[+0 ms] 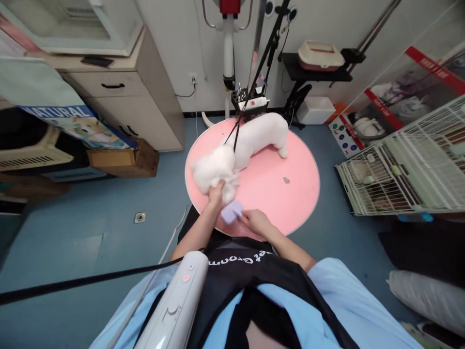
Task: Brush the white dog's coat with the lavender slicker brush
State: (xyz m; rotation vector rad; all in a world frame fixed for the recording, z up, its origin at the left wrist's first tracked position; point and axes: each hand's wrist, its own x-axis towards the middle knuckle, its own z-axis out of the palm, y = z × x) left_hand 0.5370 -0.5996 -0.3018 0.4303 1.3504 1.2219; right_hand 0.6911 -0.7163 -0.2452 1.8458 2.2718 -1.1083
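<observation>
A fluffy white dog stands on a round pink grooming table, held by thin black straps from above. My left hand is closed on the dog's white fur at the fluffy front end, near the table's front left. Whether a leg or part of the head lies within that grip, I cannot tell. My right hand grips the handle of a light purple slicker brush. The brush head is just below the dog's fur, close to my left hand, over the table's near edge.
A white and grey hair dryer lies against my front, its cord running left. A black tool holder with scissors stands behind the table. Wire cages are on the right, a cabinet and cardboard box on the left.
</observation>
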